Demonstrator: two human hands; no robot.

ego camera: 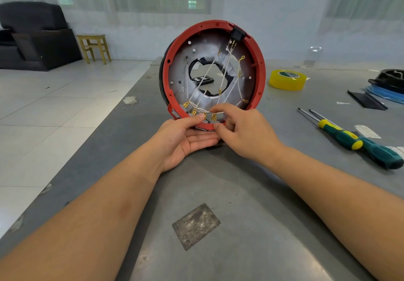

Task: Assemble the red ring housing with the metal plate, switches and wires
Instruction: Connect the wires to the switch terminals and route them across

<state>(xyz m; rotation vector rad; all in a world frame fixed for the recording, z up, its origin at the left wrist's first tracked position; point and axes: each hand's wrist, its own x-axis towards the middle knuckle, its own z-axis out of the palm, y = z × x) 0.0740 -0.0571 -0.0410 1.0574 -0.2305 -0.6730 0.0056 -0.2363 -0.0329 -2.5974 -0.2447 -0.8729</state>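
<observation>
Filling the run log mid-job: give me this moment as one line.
stage: wiring | red ring housing upright on table | left hand cradles lower rim | right hand pinches brass connector | screwdrivers idle

A makeshift workshop in a plain room: a grey metal worktable [218, 193] carries screwdrivers [349, 137] and a roll of yellow tape [286, 79] (loose scraps lie about), while a tiled floor [54, 106], wooden stool [94, 48] and dark armchair [32, 34] sit behind.

Two bare forearms are seen, with no sleeves, gloves, rings or watch worn; the left hand [185, 141] and right hand [247, 134] are uncovered.
</observation>
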